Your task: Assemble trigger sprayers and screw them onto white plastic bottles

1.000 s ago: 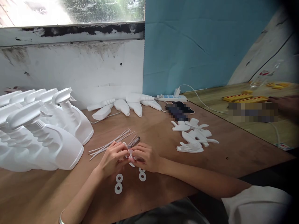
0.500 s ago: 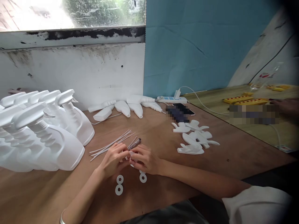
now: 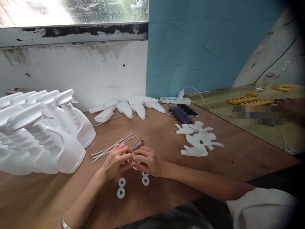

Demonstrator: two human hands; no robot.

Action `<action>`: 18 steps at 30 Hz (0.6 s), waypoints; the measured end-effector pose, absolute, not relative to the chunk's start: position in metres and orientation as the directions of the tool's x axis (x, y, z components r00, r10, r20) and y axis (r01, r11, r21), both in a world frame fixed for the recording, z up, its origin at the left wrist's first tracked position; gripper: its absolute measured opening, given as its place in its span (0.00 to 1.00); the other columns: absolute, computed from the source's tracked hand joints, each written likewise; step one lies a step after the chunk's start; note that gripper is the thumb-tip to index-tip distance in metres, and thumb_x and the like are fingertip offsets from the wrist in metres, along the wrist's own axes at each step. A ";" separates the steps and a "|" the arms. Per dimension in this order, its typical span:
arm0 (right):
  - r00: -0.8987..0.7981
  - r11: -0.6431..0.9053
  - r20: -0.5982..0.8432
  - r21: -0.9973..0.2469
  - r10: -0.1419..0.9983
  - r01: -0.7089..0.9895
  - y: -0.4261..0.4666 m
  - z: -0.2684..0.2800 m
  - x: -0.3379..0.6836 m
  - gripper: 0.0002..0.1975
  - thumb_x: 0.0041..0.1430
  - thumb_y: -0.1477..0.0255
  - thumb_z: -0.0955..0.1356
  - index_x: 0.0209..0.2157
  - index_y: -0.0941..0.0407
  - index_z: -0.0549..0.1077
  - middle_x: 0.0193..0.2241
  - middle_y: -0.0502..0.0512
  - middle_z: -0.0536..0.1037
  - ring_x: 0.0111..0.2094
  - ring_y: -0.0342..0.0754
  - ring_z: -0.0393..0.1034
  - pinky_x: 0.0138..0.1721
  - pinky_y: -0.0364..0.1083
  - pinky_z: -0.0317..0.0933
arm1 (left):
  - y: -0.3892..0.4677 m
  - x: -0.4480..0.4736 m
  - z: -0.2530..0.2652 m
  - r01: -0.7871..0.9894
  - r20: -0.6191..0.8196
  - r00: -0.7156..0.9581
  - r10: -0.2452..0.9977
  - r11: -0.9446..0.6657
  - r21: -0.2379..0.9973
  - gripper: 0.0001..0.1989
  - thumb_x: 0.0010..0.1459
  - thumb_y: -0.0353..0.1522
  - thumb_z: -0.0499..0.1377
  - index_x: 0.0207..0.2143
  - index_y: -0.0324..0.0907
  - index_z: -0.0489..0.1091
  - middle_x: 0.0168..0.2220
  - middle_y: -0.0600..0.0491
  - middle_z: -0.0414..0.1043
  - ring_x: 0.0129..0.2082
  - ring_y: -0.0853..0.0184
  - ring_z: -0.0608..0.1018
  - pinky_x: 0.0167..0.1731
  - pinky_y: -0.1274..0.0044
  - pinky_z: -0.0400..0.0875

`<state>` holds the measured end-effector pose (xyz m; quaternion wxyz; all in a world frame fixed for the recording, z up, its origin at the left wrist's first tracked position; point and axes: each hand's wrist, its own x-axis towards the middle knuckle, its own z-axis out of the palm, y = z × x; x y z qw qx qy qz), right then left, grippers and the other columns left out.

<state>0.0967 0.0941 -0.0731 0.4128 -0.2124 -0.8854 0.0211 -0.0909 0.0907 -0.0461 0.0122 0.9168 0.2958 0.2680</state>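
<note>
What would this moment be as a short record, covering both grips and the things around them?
Left grip: holds a small white part
Right grip: holds the same part
Part's shape: mostly hidden
Nearer the person: white rings in two pairs, one ring partly covered
Beyond the grips: thin white tubes, small tool
Left: white spray bottles in rows
Right: loose white trigger-like pieces
Back: white bottle-shaped pieces, power strip, phone
Far right: co-worker's hand near yellow pieces
</note>
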 end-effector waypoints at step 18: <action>-0.432 0.843 0.738 -0.355 0.518 0.403 0.095 -0.083 0.097 0.11 0.56 0.62 0.63 0.31 0.55 0.61 0.23 0.50 0.69 0.24 0.44 0.63 0.27 0.43 0.59 | 0.086 -0.085 -0.043 0.582 0.503 0.657 0.562 -0.802 0.134 0.06 0.54 0.34 0.55 0.32 0.41 0.66 0.35 0.51 0.69 0.36 0.65 0.68 0.38 0.72 0.59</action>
